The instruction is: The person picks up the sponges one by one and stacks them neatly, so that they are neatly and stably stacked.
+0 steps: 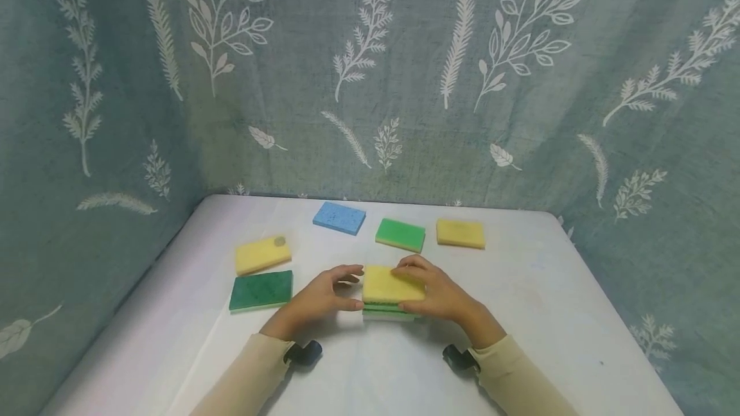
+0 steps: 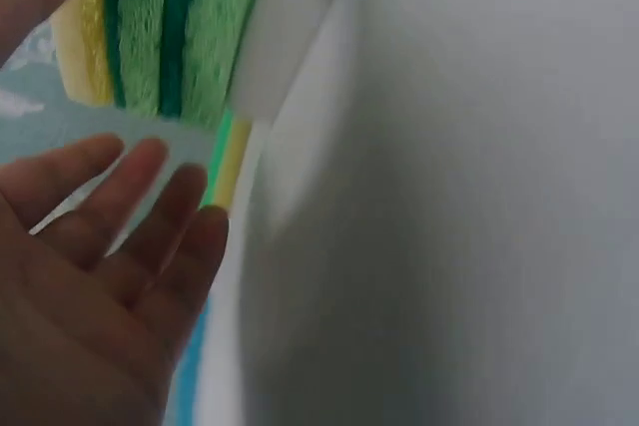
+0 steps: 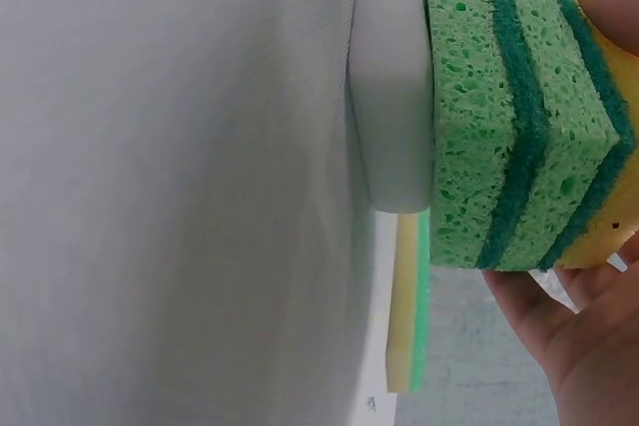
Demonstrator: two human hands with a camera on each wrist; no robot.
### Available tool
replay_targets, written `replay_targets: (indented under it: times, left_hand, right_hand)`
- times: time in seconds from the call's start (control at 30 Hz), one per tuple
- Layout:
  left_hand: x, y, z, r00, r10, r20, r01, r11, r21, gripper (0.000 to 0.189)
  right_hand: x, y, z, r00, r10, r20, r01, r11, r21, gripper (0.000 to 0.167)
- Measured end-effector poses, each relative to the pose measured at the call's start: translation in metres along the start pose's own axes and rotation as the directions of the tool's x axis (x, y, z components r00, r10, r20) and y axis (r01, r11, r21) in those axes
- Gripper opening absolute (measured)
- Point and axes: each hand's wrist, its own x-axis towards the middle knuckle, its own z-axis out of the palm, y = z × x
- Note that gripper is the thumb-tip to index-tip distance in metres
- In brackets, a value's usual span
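A stack of sponges stands in front of me. At its bottom lies a white sponge (image 3: 394, 87); above it are two light green sponges (image 3: 469, 117) with dark green scouring layers, and a yellow sponge (image 1: 388, 284) tops the pile. My right hand (image 1: 436, 291) grips the yellow sponge at its right end, thumb at the near edge and fingers over the far part. On the opposite side, my left hand (image 1: 324, 297) has its thumb close to the stack's near left corner. Its other fingers are spread and relaxed, apart from the sponges in the left wrist view.
Behind the stack lie a blue sponge (image 1: 339, 217), a bright green sponge (image 1: 400, 234) and another yellow sponge (image 1: 460, 234). To the left are a yellow sponge with a dark spot (image 1: 260, 257) and a dark green one (image 1: 261, 290). A patterned curtain (image 1: 300, 82) surrounds the white table (image 1: 555, 326).
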Motion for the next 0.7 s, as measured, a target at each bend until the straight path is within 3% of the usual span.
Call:
replay_targets:
  times: [0.17,0.4,0.5,0.7]
  left_hand:
    - [-0.013,0.007,-0.023,0.999,0.034,0.017,-0.036,0.984,0.176,0.075]
    - [-0.035,-0.007,-0.059,0.996,0.039,-0.083,-0.007,0.935,0.354,0.073]
    - [-0.046,-0.015,-0.072,0.992,0.039,-0.116,0.007,0.926,0.377,0.072]
    - [-0.063,-0.028,-0.096,0.978,-0.038,-0.207,0.109,0.933,0.343,0.075]
  right_hand:
    - [0.002,0.000,0.001,1.000,0.026,0.015,-0.026,0.999,-0.030,0.058]
    - [0.000,-0.001,0.001,0.999,0.008,0.047,-0.007,1.000,-0.020,0.063]
    - [-0.002,-0.001,0.002,0.999,-0.006,0.038,0.006,1.000,-0.015,0.067]
    - [-0.008,0.004,0.001,0.996,-0.064,-0.064,0.065,0.998,0.016,0.069]
